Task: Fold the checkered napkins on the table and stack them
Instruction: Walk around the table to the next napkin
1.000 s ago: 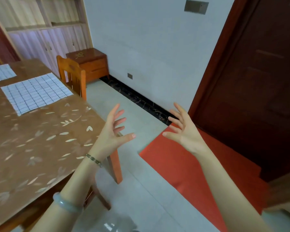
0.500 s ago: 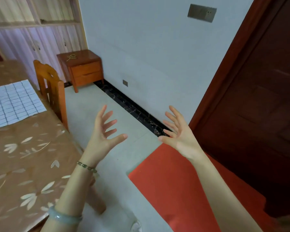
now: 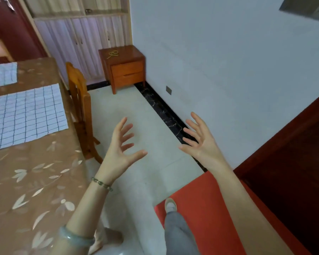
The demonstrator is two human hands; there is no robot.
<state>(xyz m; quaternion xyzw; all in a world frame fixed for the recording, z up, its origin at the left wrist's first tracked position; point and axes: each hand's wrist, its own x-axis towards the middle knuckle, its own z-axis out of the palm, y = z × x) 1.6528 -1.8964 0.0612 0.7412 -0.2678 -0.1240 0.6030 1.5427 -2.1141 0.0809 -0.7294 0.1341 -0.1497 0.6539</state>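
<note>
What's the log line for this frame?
phase: pre-fold | left hand: open, empty | right hand: open, empty | near napkin: unfolded on table | far napkin: untouched

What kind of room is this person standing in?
Most likely a home dining room: a table under a brown leaf-patterned cloth, white checkered napkins lying flat on it, an orange wooden chair beside it, and a small wooden drawer cabinet against the white wall.

Head-worn view looks forward and down; table [image 3: 26, 181] left, floor [image 3: 145, 126] ahead.
</note>
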